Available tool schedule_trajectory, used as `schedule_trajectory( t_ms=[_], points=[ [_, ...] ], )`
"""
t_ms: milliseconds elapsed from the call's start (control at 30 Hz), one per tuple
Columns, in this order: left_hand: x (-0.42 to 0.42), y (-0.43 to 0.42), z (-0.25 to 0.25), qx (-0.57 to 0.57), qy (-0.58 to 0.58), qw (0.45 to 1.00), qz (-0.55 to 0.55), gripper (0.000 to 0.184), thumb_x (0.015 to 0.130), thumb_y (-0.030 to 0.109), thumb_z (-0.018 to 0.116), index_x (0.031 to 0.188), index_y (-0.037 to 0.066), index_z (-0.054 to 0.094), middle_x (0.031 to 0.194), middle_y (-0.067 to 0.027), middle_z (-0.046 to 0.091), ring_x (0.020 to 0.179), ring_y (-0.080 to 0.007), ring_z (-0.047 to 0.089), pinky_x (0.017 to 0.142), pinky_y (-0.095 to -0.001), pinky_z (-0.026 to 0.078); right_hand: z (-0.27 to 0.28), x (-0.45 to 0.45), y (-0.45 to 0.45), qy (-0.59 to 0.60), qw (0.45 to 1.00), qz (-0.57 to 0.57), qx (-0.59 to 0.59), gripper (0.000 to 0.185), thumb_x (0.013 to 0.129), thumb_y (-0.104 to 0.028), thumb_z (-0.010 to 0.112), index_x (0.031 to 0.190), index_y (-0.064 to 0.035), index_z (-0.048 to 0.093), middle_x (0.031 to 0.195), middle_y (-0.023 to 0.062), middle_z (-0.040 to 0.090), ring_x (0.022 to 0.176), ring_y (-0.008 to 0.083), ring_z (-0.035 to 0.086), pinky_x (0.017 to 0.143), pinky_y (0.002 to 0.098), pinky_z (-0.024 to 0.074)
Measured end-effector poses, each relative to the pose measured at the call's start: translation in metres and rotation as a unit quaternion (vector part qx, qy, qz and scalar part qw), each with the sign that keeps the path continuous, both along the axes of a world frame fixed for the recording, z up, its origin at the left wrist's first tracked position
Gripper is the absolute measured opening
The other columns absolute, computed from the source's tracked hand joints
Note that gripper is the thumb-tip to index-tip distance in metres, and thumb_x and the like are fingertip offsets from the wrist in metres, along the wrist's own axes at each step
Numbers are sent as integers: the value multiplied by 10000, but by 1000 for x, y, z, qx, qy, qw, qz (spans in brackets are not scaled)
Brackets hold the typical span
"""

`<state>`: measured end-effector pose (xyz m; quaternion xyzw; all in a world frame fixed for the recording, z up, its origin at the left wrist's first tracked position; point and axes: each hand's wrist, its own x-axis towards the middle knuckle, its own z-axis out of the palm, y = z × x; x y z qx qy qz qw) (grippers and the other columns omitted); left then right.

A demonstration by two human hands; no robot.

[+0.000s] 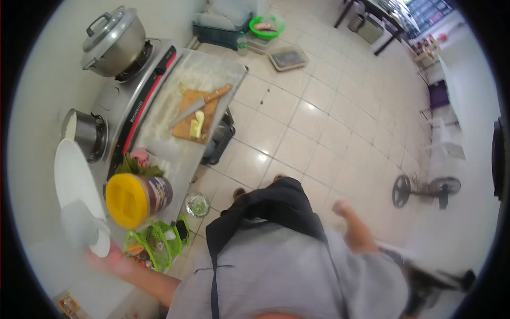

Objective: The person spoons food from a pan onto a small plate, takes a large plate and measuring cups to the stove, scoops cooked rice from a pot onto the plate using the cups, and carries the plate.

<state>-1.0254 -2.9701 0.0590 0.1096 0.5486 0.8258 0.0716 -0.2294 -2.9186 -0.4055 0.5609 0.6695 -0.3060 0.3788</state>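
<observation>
Left hand (110, 260) near jar (127, 201), seemingly grasping end of white dish (73, 170); blur hides exact grip. Dish just beside jar. Right hand (341, 207) well apart from jar, above floor (319, 125), half curled, no held thing visible. Beyond jar: knife (212, 96) and pale vegetable (197, 123) on board (186, 109). Cutting seems partly done; chunk left unsliced.

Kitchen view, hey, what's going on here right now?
A person's left hand is at a blurred white item and seems to hold it. The right hand is out to the side, with nothing visible in it. On the counter, a knife and pale food lie on a cutting board, and two pots sit on the stove.
</observation>
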Motion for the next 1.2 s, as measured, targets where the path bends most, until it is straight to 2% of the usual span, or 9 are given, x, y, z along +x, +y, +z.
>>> schedule_trajectory(
  t_ms=[67,167,300,333,367,533,700,1000,1200],
  points=[
    [12,52,-5,14,-4,998,62,368,927,258,458,1159,-9,562,1087,-104,634,998,-232,630,836,-356,531,33,-2,40,-55,971,-231,-35,243,795,-287,596,880,-90,711,915,117,698,818,254,666,738,351,545],
    [36,116,-21,22,-38,999,-4,443,924,283,452,1247,-13,515,1197,-120,595,1100,-248,590,911,-398,508,74,-3,161,3,928,-347,-139,229,824,-248,592,944,-84,697,878,76,704,753,185,673,685,318,556],
    [98,200,-18,145,-118,982,39,484,962,298,428,1348,6,430,1332,-152,496,1212,-290,499,1011,-458,432,78,-22,407,111,991,18,73,251,812,-278,621,966,-92,689,953,122,701,910,243,670,820,349,532],
    [106,213,-22,154,-89,984,30,487,973,313,427,1354,10,422,1346,-147,487,1219,-286,494,1020,-458,423,87,-55,476,117,989,-7,87,240,792,-291,641,918,-92,688,975,143,691,988,266,644,861,360,509],
    [123,230,-11,152,-88,984,34,491,980,331,427,1357,17,419,1356,-140,481,1220,-285,494,1021,-455,421,56,-73,545,163,976,35,141,221,800,-283,637,906,-93,677,934,132,695,899,277,661,807,378,518],
    [169,276,-7,182,-88,975,90,505,995,378,414,1367,37,407,1373,-126,475,1230,-277,490,1035,-431,405,220,-340,761,512,848,44,133,153,889,-170,593,986,-53,609,709,25,601,596,111,551,552,283,458],
    [183,306,-17,226,-70,956,172,515,1000,383,398,1377,32,393,1360,-123,490,1224,-266,499,1028,-406,411,332,-543,800,658,752,34,-17,158,924,-162,571,1047,-64,587,768,-14,584,636,77,533,568,226,436],
    [203,343,-14,235,-72,908,338,514,1011,368,363,1387,18,366,1366,-122,480,1233,-264,489,1035,-394,400,454,-749,788,657,682,305,-101,201,947,-179,562,1077,-28,591,813,8,574,705,73,518,632,215,435],
    [218,386,-7,251,-53,864,434,538,1003,398,384,1381,14,374,1352,-129,491,1216,-265,504,1018,-404,421,551,-906,756,737,499,455,33,285,949,-224,563,1155,-27,572,884,52,606,773,132,553,702,277,466]
  ],
)
